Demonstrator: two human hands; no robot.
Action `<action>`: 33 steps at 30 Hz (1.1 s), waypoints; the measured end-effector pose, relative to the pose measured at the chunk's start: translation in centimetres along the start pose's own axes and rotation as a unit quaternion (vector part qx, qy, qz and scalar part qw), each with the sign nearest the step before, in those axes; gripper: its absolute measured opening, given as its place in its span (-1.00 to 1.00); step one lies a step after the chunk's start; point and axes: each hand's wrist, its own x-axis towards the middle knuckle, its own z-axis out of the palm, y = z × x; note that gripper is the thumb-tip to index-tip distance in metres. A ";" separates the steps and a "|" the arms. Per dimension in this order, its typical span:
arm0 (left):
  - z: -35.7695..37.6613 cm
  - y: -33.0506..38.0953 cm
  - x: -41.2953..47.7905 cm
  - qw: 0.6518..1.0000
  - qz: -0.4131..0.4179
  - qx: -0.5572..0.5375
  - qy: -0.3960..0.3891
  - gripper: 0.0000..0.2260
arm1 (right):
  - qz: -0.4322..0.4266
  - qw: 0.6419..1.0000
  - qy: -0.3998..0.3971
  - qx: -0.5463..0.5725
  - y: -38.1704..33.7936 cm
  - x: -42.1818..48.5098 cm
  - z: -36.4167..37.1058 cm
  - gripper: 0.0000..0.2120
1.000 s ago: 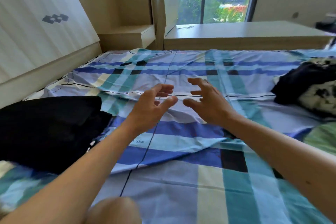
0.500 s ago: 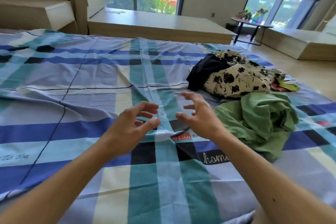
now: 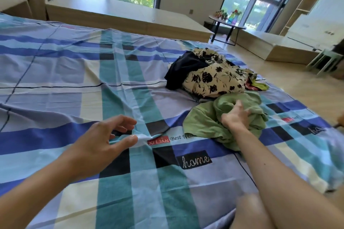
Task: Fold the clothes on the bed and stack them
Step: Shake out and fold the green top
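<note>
Status: early in the task, by my reading. No folded piece and no stack show anywhere in this view; every garment seen is unfolded. Three main items lie bunched toward the 3 o'clock side of the bed [image 3: 55,80]: a green garment [image 3: 204,122] nearest the person, crumpled, with one flat flap spread toward 9 o'clock; a cream floral garment [image 3: 214,78] just beyond it at 12 o'clock, touching it or nearly so; a dark garment [image 3: 182,69] tucked against the floral one on its 10 o'clock side. A scrap of red and yellow-green cloth [image 3: 256,84] pokes out at the floral piece's 3 o'clock edge; what it is cannot be told. Right grip [image 3: 235,117]: sunk into the top of the green heap, fingers curled into the fabric and thumb raised toward 12 o'clock, so it holds the green garment, which lies directly under and around it. Left grip [image 3: 104,139]: wide, fingers loosely spread and holding nothing, low over the plaid sheet; it sits at 9 o'clock of the green garment, well apart from it, with bare sheet between. Judgement: the step in hand is picking up the green piece for spreading; folding of all items, and the stacking, remain to be done.
</note>
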 end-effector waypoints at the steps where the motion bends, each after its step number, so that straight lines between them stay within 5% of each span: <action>1: 0.0 0.1 0.0 1.000 -0.003 0.003 0.001 -0.67 | -0.030 0.999 0.018 0.027 -0.2 -0.1 0.2 -0.51; 6: 0.2 0.8 -0.2 0.999 -0.040 0.002 -0.001 -0.60 | -0.137 0.947 -0.122 0.264 -4.2 -4.7 -0.9 -0.85; 11: 0.8 2.4 -1.1 0.992 -0.038 -0.118 -0.026 -0.16 | -0.304 0.776 -0.394 0.388 -8.6 -16.6 -2.1 -0.78; 14: 0.4 2.8 -1.4 0.975 -0.020 -0.181 0.127 -0.59 | -0.351 0.671 -0.505 0.413 -10.3 -20.5 -2.5 -0.76; 16: -1.0 2.8 -1.4 0.959 -0.028 -0.187 0.210 -0.80 | -0.368 0.680 -0.467 0.428 -10.9 -20.2 -3.2 -0.70; 19: -3.3 2.5 -1.3 0.926 -0.072 -0.279 0.244 -0.82 | -0.444 0.761 -0.330 0.339 -10.0 -17.8 -2.8 -0.50; 22: -4.6 2.5 -1.5 0.891 -0.126 -0.365 0.238 -0.86 | -0.490 0.776 -0.354 0.178 -8.1 -17.1 -1.1 -0.25; 25: -5.6 2.5 -1.8 0.870 -0.161 -0.424 0.194 -0.84 | -0.529 0.780 -0.320 0.100 -7.5 -18.1 1.0 -0.40; 27: -6.2 2.7 -1.8 0.868 -0.174 -0.437 0.160 -0.75 | -0.530 0.789 -0.277 0.144 -8.1 -18.3 1.4 -0.82; 28: -6.6 2.6 -1.9 0.868 -0.176 -0.437 0.155 -0.72 | -0.516 0.792 -0.273 0.180 -8.4 -17.9 1.6 -0.88; 33: -9.5 1.5 -2.2 0.873 -0.176 -0.423 0.170 -0.71 | -0.395 0.771 -0.256 0.428 -10.0 -15.2 0.2 -0.73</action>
